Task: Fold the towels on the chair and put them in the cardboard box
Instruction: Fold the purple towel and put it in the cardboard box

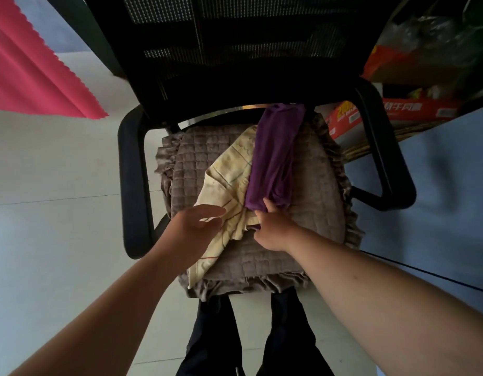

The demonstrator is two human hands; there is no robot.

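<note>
A black office chair [131, 185] with a grey quilted seat cushion [316, 185] stands in front of me. Two towels lie on the cushion: a cream towel [229, 183] with thin coloured lines, and a purple towel [272, 156] lying lengthwise, partly over the cream one. My right hand [272, 229] grips the near end of the purple towel, thumb on top. My left hand [199, 223] hovers over the cream towel's near part with fingers spread, holding nothing. No open cardboard box for the towels can be made out.
A pink cloth [31, 71] hangs at the upper left. A red printed carton [392, 112] and plastic bags [424, 44] sit behind the chair's right armrest [384, 147]. A pale tiled floor [58, 226] surrounds the chair. My dark trouser legs [215, 337] stand below the seat.
</note>
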